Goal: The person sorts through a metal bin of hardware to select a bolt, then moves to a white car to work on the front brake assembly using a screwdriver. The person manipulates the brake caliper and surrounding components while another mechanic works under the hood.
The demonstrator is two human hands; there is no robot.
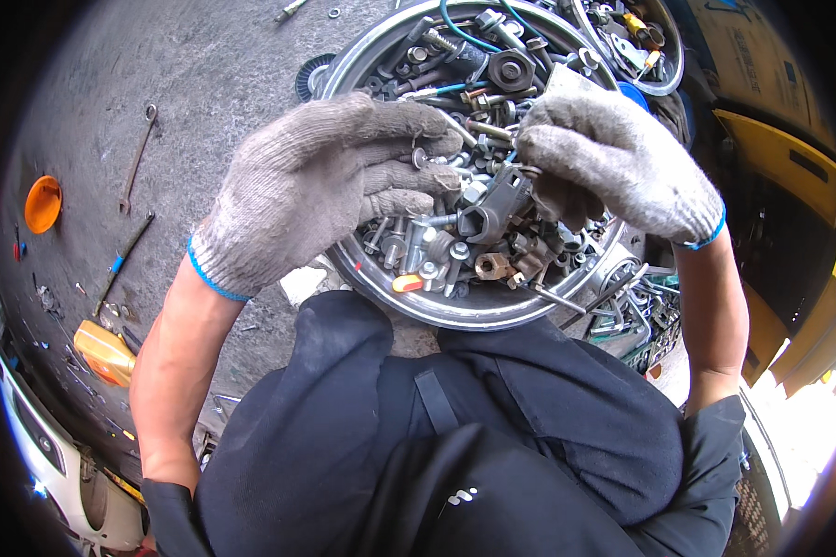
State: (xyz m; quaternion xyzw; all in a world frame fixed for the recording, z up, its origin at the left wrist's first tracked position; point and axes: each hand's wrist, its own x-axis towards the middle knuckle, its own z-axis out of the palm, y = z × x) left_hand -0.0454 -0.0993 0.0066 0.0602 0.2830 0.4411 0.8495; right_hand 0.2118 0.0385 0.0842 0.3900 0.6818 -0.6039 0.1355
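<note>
My left hand (316, 176), in a grey knit glove with a blue cuff, is over the left side of a round metal pan of hardware (353, 265). Its fingers point right, slightly bent, and a small round-headed bolt (420, 158) rests between them. Opposite, my right hand (604, 153), in a matching glove, has thumb and fingers pinched together; a small dark metal piece shows at their tips, its kind unclear. Just below that pinch lies a dark grey socket-like bracket (499, 206). Bolts, nuts and a brass-coloured hex nut (492, 267) fill the pan.
A second pan of parts (664, 84) stands at the upper right. Hex keys (627, 311) lie to the right of the pan. A wrench (137, 162), an orange dish (43, 204) and a yellow plastic part (105, 353) are on the floor at left. Yellow shelving (790, 167) borders the right.
</note>
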